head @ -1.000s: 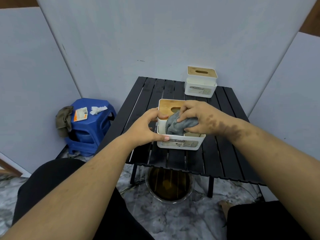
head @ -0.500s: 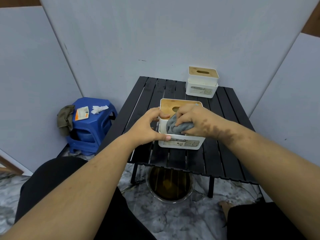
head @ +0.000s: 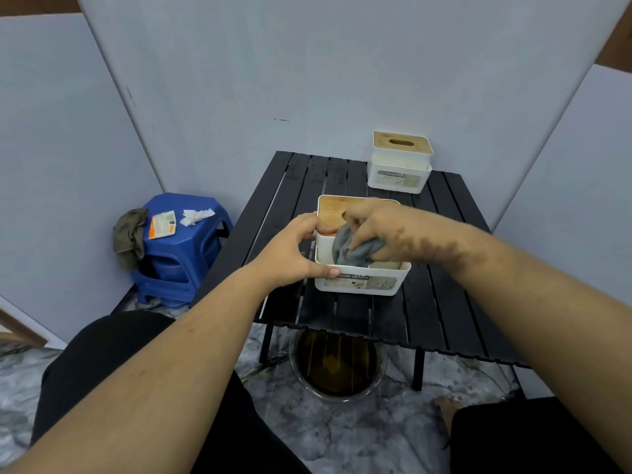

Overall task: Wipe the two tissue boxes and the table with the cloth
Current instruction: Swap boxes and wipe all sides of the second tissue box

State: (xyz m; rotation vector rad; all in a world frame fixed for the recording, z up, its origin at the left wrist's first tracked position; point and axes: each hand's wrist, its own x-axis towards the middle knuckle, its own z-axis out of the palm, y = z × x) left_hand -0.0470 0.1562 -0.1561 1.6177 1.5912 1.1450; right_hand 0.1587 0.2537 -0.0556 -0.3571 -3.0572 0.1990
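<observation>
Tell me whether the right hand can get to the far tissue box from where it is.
Probably yes: the right hand, gripping the cloth, has bare table slats between it and the far tissue box.

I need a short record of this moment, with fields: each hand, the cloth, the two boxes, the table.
left hand: grips left side of near tissue box, steadying it
right hand: holds grey cloth bunched against the near box
far tissue box: at back right of table, untouched
table: black, slatted; both boxes stand on it
</observation>
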